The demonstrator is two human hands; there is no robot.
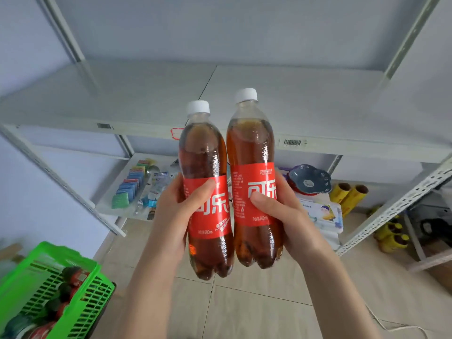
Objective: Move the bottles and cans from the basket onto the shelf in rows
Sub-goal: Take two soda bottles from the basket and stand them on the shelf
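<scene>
**Two cola bottles held before the shelf**

Left cola bottle (205,162) is gripped at its red label by the left hand (176,211); right cola bottle (252,148) likewise by the right hand (281,211). Both are held roughly upright, side by side, white caps up, in front of the white shelf board (122,94). Green basket (29,277) is seen near left, more bottles (73,275) inside.

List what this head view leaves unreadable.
Head view:
- Green basket: cut by the left and bottom edges, blurred; contents uncountable.
- Left bottle: label partly covered by left hand.
- Lower shelf: middle hidden behind left bottle and right bottle.
- Barcode sticker: too small.
</scene>
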